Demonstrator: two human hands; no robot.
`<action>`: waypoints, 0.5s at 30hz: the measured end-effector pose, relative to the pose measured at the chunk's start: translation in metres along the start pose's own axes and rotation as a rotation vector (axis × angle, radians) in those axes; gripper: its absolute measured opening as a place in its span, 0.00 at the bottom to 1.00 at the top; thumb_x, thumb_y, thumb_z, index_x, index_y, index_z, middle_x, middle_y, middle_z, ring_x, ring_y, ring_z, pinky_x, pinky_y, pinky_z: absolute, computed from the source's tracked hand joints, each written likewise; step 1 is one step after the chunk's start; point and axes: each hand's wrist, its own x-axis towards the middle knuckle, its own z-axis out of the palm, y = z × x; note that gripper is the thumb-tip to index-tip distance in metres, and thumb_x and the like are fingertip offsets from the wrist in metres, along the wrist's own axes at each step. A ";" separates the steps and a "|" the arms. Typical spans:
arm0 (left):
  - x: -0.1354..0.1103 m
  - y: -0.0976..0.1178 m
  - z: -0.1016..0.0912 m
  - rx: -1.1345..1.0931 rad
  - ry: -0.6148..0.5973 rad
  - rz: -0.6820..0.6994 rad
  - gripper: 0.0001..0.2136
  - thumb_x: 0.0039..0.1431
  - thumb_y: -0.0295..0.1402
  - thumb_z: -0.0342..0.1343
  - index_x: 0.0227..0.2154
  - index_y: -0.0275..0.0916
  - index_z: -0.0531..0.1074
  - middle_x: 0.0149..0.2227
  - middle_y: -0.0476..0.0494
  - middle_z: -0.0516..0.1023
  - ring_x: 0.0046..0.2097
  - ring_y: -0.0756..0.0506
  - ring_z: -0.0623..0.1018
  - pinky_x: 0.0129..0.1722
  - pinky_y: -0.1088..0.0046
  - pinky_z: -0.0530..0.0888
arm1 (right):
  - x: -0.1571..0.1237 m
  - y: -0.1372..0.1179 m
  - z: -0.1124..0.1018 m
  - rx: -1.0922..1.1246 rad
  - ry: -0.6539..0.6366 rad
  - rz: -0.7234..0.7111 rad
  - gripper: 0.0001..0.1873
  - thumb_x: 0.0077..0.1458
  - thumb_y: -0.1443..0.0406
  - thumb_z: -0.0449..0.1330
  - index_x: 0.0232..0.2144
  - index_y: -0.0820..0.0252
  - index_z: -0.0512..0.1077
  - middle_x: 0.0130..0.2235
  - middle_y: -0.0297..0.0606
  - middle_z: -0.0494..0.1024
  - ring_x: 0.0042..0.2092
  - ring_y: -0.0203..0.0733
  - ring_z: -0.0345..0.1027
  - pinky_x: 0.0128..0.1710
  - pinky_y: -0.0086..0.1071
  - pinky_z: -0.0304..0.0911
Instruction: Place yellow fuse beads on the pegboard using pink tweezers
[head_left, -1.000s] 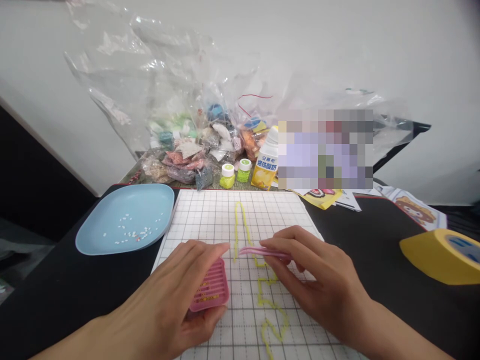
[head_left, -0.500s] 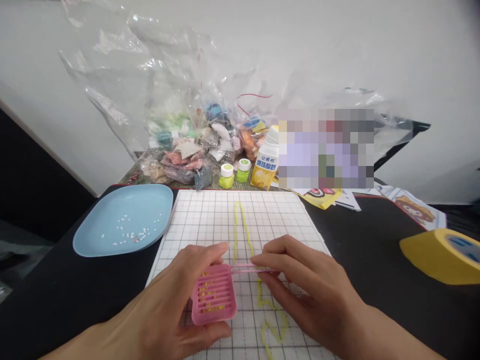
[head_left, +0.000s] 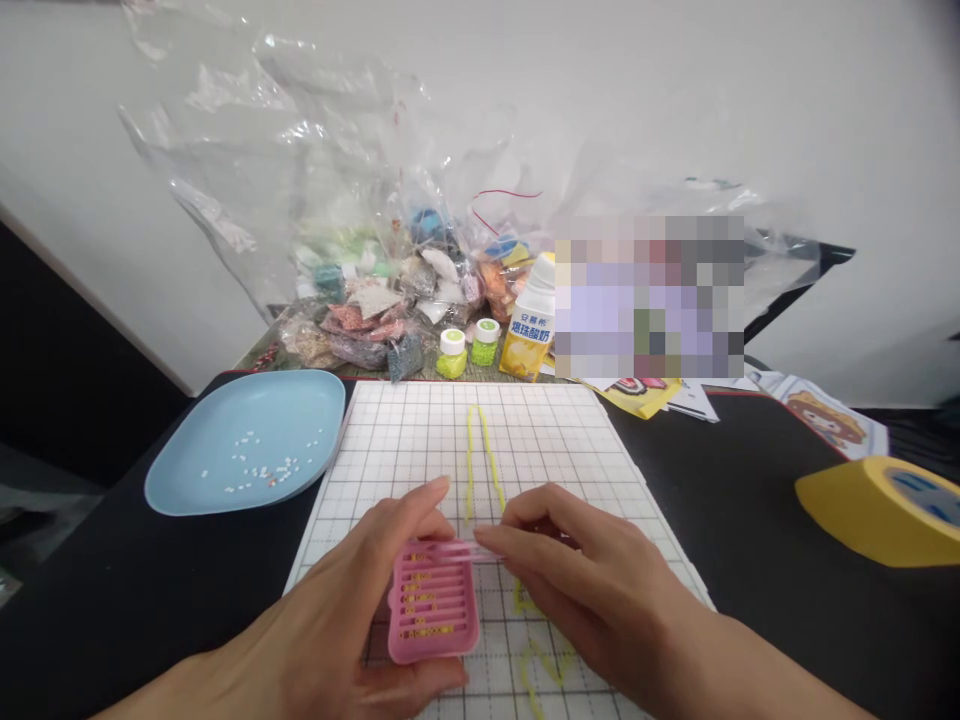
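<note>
Tweezers [head_left: 459,553] in right fingers [head_left: 525,548] — at bead tray [head_left: 435,650]

single view from my own head, facing forward and down, my left hand [head_left: 352,600] and right hand [head_left: 600,590] close below, board [head_left: 547,420] beneath them, bags [head_left: 367,325] and wall [head_left: 750,90] farther off, whatever the pixelated patch [head_left: 649,300] covers hard to tell

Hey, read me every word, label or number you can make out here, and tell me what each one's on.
"安慕希", small and slightly soft: upper line on the white-and-yellow bottle.
"爆珠酸奶": larger line below it, same bottle.
Too small or blurred to read: any marks on the left jar lid, right jar lid and yellow roll.
</note>
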 end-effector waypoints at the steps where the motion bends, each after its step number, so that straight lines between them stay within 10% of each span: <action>1: -0.001 0.000 0.000 0.013 -0.003 -0.003 0.44 0.52 0.34 0.66 0.65 0.64 0.44 0.53 0.49 0.74 0.47 0.42 0.80 0.41 0.69 0.82 | -0.001 0.001 0.000 0.000 -0.011 -0.003 0.19 0.61 0.75 0.48 0.52 0.58 0.66 0.38 0.39 0.72 0.33 0.33 0.68 0.29 0.25 0.66; 15: 0.002 0.002 0.001 0.047 0.023 0.062 0.41 0.55 0.30 0.61 0.65 0.59 0.45 0.52 0.48 0.72 0.50 0.42 0.78 0.48 0.65 0.79 | -0.003 0.003 -0.002 0.012 -0.015 -0.001 0.20 0.61 0.75 0.49 0.52 0.58 0.65 0.39 0.39 0.71 0.34 0.34 0.67 0.29 0.26 0.65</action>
